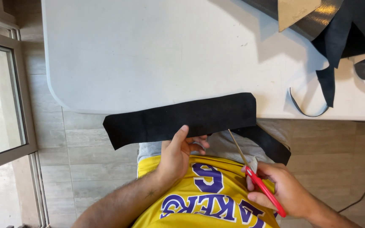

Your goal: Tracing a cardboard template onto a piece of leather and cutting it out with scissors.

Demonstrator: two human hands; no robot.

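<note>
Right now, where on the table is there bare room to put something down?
The white table is bare across its left and middle, above the black fabric strip held by the left hand. The far right corner is crowded with black fabric scraps and cardboard.

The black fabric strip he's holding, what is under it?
Under the black fabric strip lie the white table edge and tiled floor. The left hand fingers grip beneath it, partly hidden.

Left hand [177,157] gripping black fabric strip [178,119], right hand [284,191] holding red-handled scissors [256,176]
</note>
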